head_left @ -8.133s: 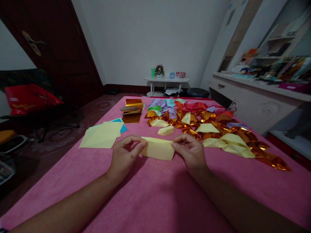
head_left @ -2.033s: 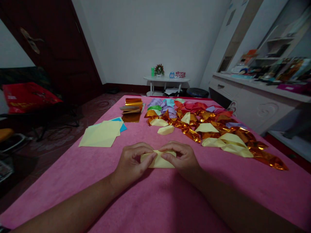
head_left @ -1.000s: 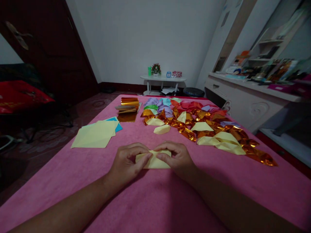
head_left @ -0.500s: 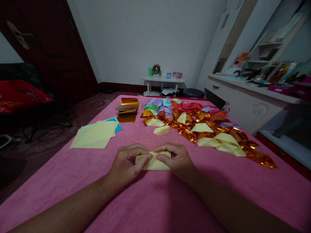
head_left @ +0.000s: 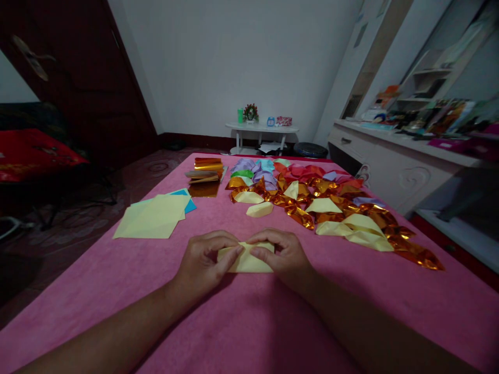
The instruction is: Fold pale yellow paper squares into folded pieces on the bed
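Observation:
A small folded yellow paper [head_left: 245, 263] lies on the pink tablecloth [head_left: 249, 322] in front of me. My left hand [head_left: 205, 262] pinches its left end between thumb and fingers. Its right end is pinched the same way by my right hand [head_left: 283, 255]. Both hands curl over the paper and hide its upper edge.
Flat yellow sheets over a blue one [head_left: 154, 215] lie to the left. A stack of gold foil sheets [head_left: 206, 174] sits further back. Several folded pieces in gold, yellow, red, purple and green [head_left: 319, 200] spread across the right. A white cabinet [head_left: 405, 166] stands at the right.
Eight seconds ago the yellow paper was a wider strip held up between my hands; it is now folded smaller and down on the cloth. Over the last second nothing has visibly moved.

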Demonstrator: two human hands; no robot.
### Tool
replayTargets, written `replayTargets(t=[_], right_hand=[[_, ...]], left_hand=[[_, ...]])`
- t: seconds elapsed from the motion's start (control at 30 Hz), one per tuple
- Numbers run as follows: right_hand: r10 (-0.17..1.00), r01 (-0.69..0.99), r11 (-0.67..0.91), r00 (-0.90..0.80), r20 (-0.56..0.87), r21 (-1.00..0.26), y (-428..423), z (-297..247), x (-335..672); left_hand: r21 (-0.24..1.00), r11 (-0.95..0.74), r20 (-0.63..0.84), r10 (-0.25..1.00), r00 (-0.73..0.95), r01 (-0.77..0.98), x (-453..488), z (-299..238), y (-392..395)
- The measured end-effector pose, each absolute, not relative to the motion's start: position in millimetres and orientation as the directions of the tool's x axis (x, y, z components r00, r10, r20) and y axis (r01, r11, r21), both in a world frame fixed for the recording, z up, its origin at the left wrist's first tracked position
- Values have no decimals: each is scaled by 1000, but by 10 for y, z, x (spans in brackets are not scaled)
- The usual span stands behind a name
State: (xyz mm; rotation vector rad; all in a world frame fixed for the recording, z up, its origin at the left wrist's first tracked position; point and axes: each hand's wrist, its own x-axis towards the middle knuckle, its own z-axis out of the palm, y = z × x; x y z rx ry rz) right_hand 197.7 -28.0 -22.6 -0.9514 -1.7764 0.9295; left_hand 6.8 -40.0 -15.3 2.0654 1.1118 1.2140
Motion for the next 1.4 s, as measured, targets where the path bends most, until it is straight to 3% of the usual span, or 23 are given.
replayTargets(t=[0.3,0.8,0.97,1.13,1.27,1.4], right_hand=[[867,197,461,-309,392,-865,-275,-222,1983],[908,273,359,-322,267,-892,-279,-187,2000],[866,217,463,-319,385,-860,-263,-187,2000],[870,147,478,-218,443,-866,-242,-205,2004],[918,69,395,-68,391,-916,-204,-228,2026],[948,20,317,-42,316,-948,-185,-214,2038]], left_hand=[[729,-562,488,827,279,392,68,-150,-411],[716,-607,544,795,269,345,85,-160,-389],[721,-596,544,802,246,353,78,-150,-378],[742,-575,536,818,212,345,68,-124,-377],[794,-516,504,855,126,323,52,-136,-348],[837,-468,467,881,74,285,30,-144,-328]])
